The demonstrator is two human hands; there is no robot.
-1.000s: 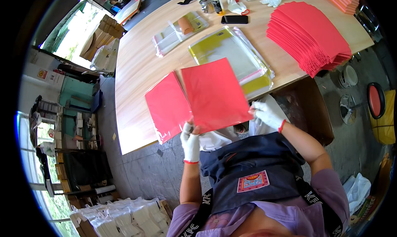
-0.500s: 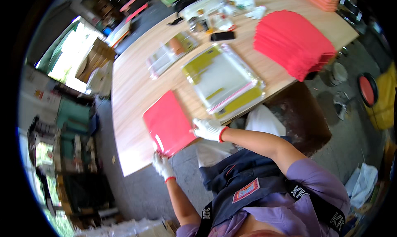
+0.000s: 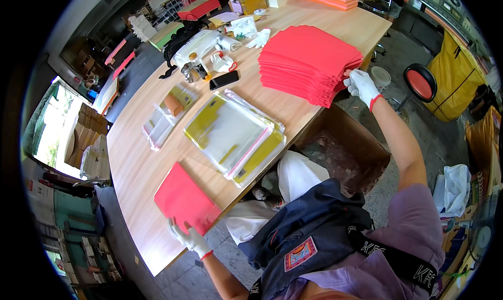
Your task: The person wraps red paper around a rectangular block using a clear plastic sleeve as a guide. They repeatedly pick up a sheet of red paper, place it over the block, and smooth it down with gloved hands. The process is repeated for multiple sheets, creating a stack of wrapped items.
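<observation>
My left hand (image 3: 190,240), in a white glove with a red cuff, lies with fingers spread on the near edge of a flat red sheet (image 3: 184,196). This sheet rests near the table's front left edge, with a faint plastic sheen along its near side. Far to the right, my gloved right hand (image 3: 361,86) is closed at the corner of a thick stack of red sheets (image 3: 309,59). Its fingertips pinch the edge there; how many sheets they hold is hidden. Between the hands lies a pile of clear plastic bags (image 3: 236,132) with yellow-green patches.
More plastic packs with a brown roll (image 3: 174,105) lie behind the bags. A black phone (image 3: 224,80), a bottle (image 3: 199,65) and white gloves (image 3: 259,38) sit farther back. An open cardboard box (image 3: 343,148) stands below the table edge, beside my legs. A stool (image 3: 420,83) is at right.
My right hand has left the single red sheet and moved right to the stack's corner. The left hand has opened out onto the sheet's edge. The view has turned rightward.
</observation>
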